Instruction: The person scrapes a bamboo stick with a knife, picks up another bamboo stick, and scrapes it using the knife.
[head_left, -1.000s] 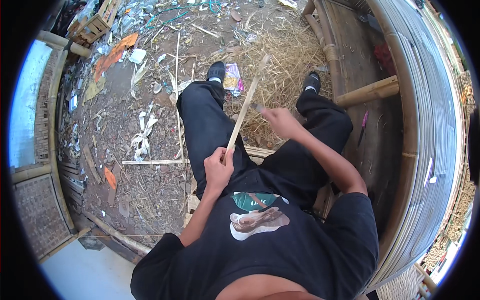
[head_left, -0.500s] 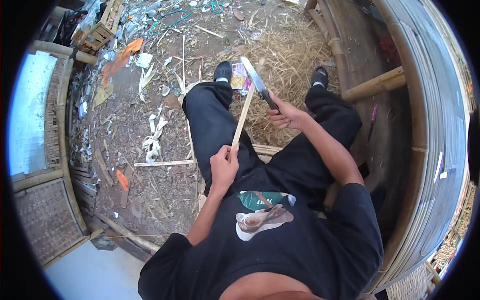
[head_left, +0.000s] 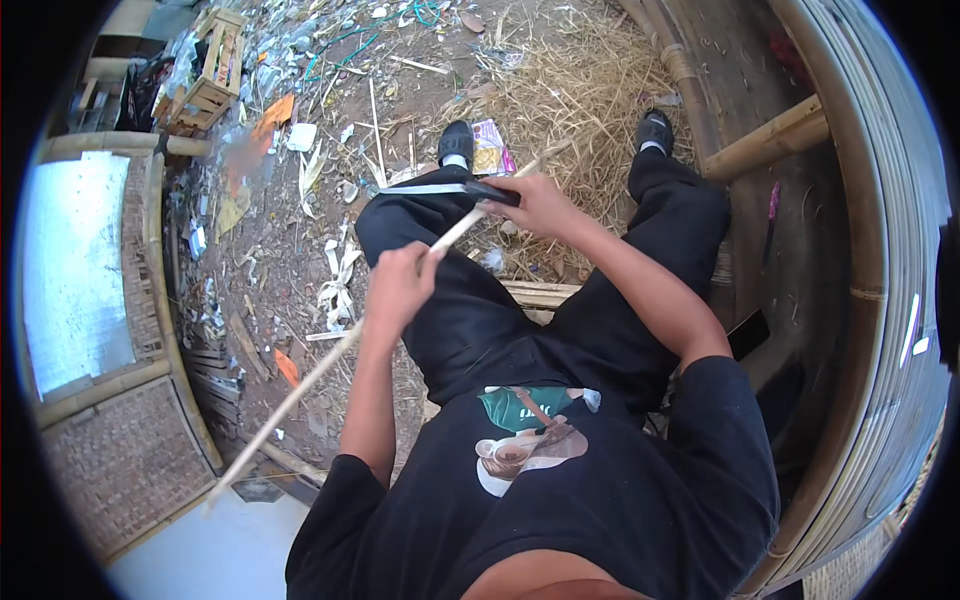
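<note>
A long pale bamboo strip (head_left: 290,400) slants across from the lower left, up past my left knee, toward the straw. My left hand (head_left: 398,287) is closed round its middle, above my left thigh. In my right hand (head_left: 540,206) is a knife, its dark handle (head_left: 494,193) in my fist and its blade (head_left: 425,188) pointing left over my left knee. The knife handle crosses over the strip, and the fingers of my right hand are close against the strip there. Whether those fingers also pinch it cannot be made out.
Loose straw (head_left: 580,85) covers the ground beyond my feet. A colourful packet (head_left: 490,148) lies beside my left sandal (head_left: 456,142). Litter and a wooden crate (head_left: 212,75) are at the far left. A bamboo-framed bench (head_left: 765,140) runs along my right side.
The strip has swung from steep to slanting and now reaches far past my left hand to the lower left. The knife has turned from pointing up to pointing left. My left hand has moved up and left.
</note>
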